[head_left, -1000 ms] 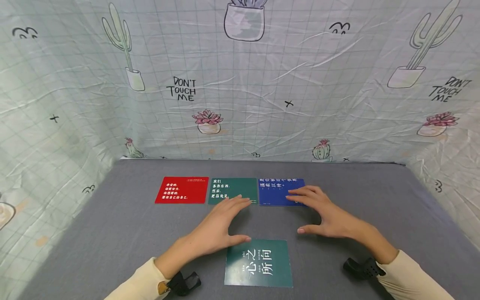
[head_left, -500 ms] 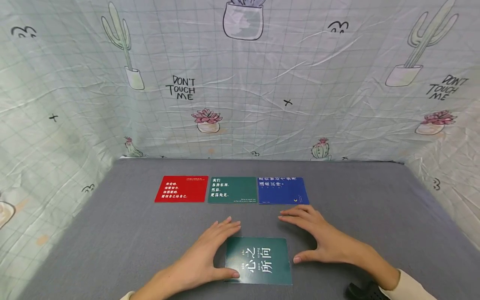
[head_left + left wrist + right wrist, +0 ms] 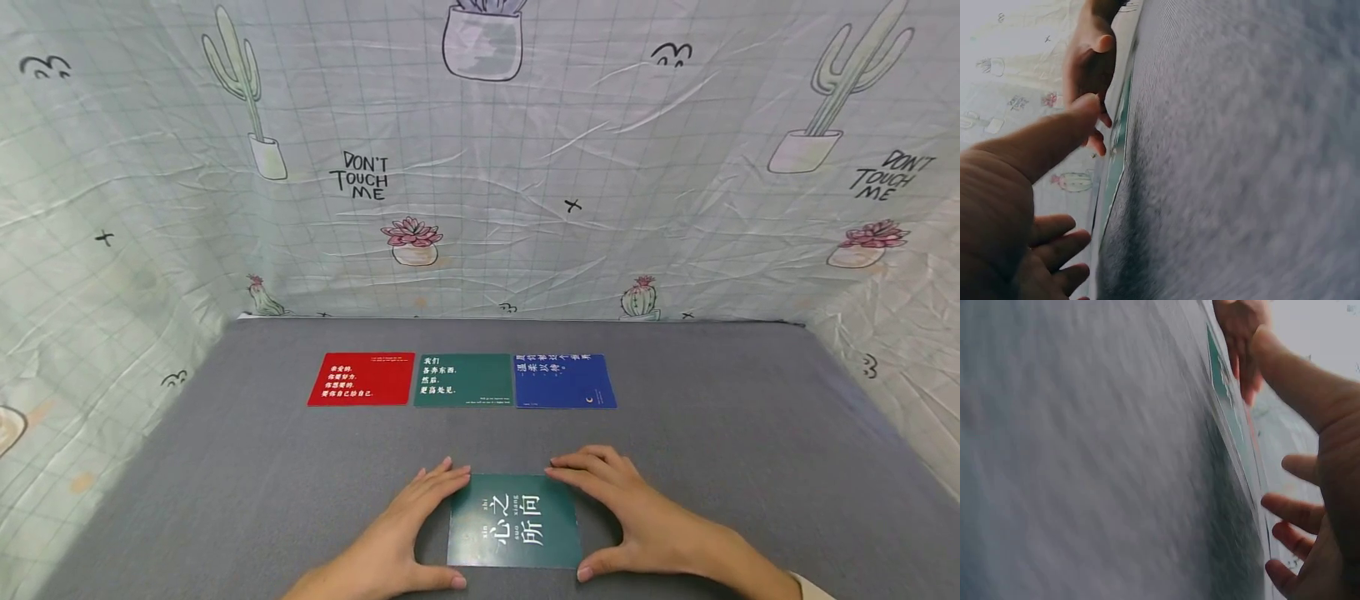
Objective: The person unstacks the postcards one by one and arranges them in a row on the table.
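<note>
A teal-green card [image 3: 513,521] with large white Chinese characters lies flat on the grey table near the front, its writing turned sideways. My left hand [image 3: 401,533] is at its left side, thumb and fingers spread around the two left corners. Opposite it, my right hand [image 3: 648,525] spans the right side the same way, fingertips by the far right corner and thumb by the near one. Both wrist views show the card's thin edge [image 3: 1116,162] low against the cloth. Whether the fingertips touch the card cannot be told for certain.
Farther back lie a red card [image 3: 362,380], a green card [image 3: 465,381] and a blue card [image 3: 566,382] in a row, close side by side. A cactus-printed curtain [image 3: 480,167] encloses the back and sides of the grey table [image 3: 225,483].
Both hands have drawn back from the row of cards toward the front, coming to either side of the near teal-green card. The cards have not visibly moved on the table.
</note>
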Action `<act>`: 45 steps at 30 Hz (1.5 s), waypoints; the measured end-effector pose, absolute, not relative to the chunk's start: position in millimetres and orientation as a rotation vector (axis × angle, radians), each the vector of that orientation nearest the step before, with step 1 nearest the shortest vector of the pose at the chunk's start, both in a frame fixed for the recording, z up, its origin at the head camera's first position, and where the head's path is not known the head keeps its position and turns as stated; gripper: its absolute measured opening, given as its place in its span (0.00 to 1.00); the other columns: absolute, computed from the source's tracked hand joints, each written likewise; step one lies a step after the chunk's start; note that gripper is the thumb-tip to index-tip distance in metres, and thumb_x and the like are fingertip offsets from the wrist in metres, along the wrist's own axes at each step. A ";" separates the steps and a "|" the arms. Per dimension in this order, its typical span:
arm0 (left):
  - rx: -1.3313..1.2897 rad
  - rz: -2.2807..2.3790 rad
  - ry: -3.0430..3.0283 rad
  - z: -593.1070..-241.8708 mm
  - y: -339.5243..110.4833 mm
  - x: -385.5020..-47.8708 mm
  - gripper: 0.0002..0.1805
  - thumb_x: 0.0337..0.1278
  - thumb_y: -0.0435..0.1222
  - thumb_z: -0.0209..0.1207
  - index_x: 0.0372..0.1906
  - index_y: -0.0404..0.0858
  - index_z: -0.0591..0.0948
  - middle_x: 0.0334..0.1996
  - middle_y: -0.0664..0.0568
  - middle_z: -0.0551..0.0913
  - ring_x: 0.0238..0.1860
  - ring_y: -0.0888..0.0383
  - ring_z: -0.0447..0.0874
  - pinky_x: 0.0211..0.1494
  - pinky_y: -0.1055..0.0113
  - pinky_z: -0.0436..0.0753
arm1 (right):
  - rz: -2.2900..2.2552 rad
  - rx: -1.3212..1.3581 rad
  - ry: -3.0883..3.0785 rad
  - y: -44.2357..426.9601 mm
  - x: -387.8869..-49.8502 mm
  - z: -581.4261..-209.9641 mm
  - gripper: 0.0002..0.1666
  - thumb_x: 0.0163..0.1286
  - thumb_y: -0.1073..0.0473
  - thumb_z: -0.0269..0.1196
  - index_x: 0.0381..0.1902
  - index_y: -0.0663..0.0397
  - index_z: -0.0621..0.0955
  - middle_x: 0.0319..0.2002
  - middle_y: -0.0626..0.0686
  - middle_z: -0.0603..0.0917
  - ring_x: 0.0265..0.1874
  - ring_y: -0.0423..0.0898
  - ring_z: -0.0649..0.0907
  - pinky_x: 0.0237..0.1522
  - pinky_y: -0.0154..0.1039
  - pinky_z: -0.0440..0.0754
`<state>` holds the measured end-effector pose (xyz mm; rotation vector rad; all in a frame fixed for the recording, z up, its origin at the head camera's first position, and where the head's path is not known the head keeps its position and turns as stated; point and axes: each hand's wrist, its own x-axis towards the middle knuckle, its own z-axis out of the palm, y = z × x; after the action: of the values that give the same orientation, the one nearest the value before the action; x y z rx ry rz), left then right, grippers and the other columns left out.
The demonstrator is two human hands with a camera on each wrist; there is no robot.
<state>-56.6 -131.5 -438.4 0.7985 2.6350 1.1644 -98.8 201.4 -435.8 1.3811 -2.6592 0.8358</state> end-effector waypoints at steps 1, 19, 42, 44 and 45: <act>0.799 1.163 2.637 -439.7 -131.6 -56.7 0.52 0.37 0.54 0.73 0.71 0.47 0.63 0.70 0.60 0.62 0.73 0.52 0.49 0.71 0.45 0.49 | 0.833 1.369 -2.670 200.5 -97.4 -436.5 0.55 0.47 0.32 0.70 0.71 0.40 0.64 0.67 0.45 0.65 0.63 0.44 0.61 0.52 0.56 0.69; 0.803 1.206 2.675 -443.8 -128.0 -55.2 0.49 0.39 0.45 0.74 0.70 0.43 0.64 0.71 0.56 0.61 0.73 0.50 0.49 0.73 0.65 0.43 | 0.827 1.244 -2.747 193.9 -93.5 -440.4 0.52 0.48 0.29 0.67 0.69 0.38 0.66 0.62 0.38 0.64 0.59 0.41 0.61 0.52 0.56 0.66; 0.741 1.193 2.689 -444.9 -125.7 -55.9 0.54 0.35 0.43 0.76 0.72 0.49 0.60 0.72 0.58 0.57 0.73 0.52 0.50 0.68 0.40 0.54 | 0.983 1.289 -2.694 191.4 -93.0 -441.2 0.56 0.45 0.35 0.73 0.71 0.36 0.63 0.58 0.40 0.60 0.56 0.41 0.59 0.50 0.50 0.62; 0.744 1.199 2.686 -444.7 -125.9 -55.8 0.54 0.35 0.42 0.76 0.72 0.51 0.60 0.72 0.58 0.57 0.72 0.50 0.51 0.67 0.39 0.57 | 0.981 1.281 -2.701 191.5 -92.5 -441.7 0.57 0.45 0.35 0.73 0.72 0.36 0.62 0.58 0.40 0.59 0.56 0.41 0.59 0.50 0.50 0.63; 0.748 1.201 2.683 -444.6 -126.1 -55.8 0.54 0.35 0.42 0.76 0.72 0.52 0.60 0.72 0.59 0.56 0.72 0.49 0.51 0.66 0.38 0.59 | 0.976 1.276 -2.707 191.6 -92.4 -441.9 0.57 0.45 0.35 0.72 0.72 0.36 0.62 0.58 0.40 0.59 0.56 0.41 0.59 0.50 0.50 0.63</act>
<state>-55.8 -126.1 -444.6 0.7477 2.6831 1.2009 -92.4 191.6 -441.9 1.2757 -2.7073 0.9764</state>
